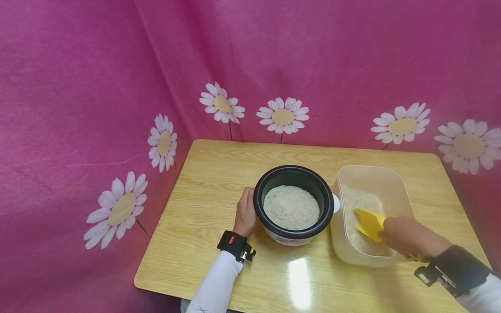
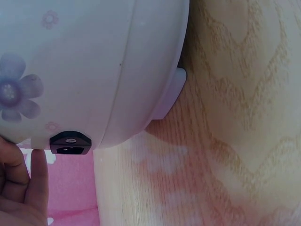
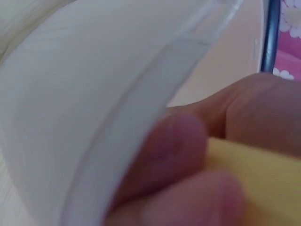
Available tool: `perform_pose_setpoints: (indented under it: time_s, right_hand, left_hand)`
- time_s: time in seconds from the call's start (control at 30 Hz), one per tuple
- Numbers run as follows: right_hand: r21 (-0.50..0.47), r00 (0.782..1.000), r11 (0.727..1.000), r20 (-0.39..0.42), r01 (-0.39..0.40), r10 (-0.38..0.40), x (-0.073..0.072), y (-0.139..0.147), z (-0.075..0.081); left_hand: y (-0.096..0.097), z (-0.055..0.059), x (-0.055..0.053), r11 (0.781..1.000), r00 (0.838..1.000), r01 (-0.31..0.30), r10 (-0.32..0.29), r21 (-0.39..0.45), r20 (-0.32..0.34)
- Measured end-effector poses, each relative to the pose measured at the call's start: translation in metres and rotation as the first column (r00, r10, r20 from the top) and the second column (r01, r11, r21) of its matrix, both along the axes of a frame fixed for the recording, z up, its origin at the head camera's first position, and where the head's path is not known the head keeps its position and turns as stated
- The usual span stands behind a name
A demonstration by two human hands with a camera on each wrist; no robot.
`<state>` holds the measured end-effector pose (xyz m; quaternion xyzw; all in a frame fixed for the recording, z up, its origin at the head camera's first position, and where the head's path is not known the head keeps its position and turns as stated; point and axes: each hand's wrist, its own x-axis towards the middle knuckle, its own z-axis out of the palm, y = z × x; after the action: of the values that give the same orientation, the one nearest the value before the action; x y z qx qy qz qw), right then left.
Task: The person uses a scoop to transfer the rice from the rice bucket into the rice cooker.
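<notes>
A white rice cooker [image 1: 291, 240] with a black inner rim stands on the table, white rice [image 1: 291, 208] heaped inside. My left hand [image 1: 245, 213] grips the cooker's left side. The left wrist view shows its fingers against the cooker wall, beside a black power socket [image 2: 70, 142]. To the right is a translucent plastic bin [image 1: 395, 187], also with rice [image 1: 362, 199] in it. My right hand [image 1: 407, 237] holds a yellow scoop [image 1: 369, 224] by the handle, its blade dipping into the bin over the rice. Close up, the fingers [image 3: 174, 141] curl round the yellow handle beside the bin's wall.
The light wooden table [image 1: 211, 174] carries both containers, which stand side by side, nearly touching. Pink cloth [image 1: 313, 52] with daisies hangs behind and at the sides. A white handle [image 1: 336, 203] juts from the cooker toward the bin.
</notes>
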<state>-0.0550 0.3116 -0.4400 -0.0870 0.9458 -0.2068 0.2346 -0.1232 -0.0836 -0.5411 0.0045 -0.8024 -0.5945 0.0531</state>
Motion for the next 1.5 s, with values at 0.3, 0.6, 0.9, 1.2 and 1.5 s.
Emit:
perform_pose_setpoints:
  time_s: [0.3,0.6,0.9,1.2,1.5]
  right_hand:
    - [-0.074,0.954,0.990,0.284,0.122,-0.096,-0.010,0.003,-0.001]
    - [-0.230,0.939,0.972,0.341,0.050,0.032,-0.021,0.001,-0.009]
    - [-0.236,0.935,0.961,0.350,0.145,-0.056,-0.021,-0.001,-0.025]
    - [-0.333,0.892,0.913,0.448,0.235,-0.066,-0.023,0.004,-0.035]
    - [-0.374,0.875,0.887,0.479,0.271,-0.066,-0.024,0.008,-0.044]
  left_hand:
    - [0.000,-0.001,-0.001,1.000,1.000,0.007,-0.007,0.007,-0.005]
    - [-0.001,-0.002,0.000,1.000,1.000,0.000,0.000,0.007,-0.006]
    - [0.000,0.000,0.001,1.000,1.000,0.008,-0.008,0.000,0.001]
    - [0.000,-0.002,0.000,1.000,1.000,-0.004,0.004,-0.008,-0.008]
    - [0.000,-0.003,-0.001,1.000,1.000,-0.004,0.004,-0.018,-0.013]
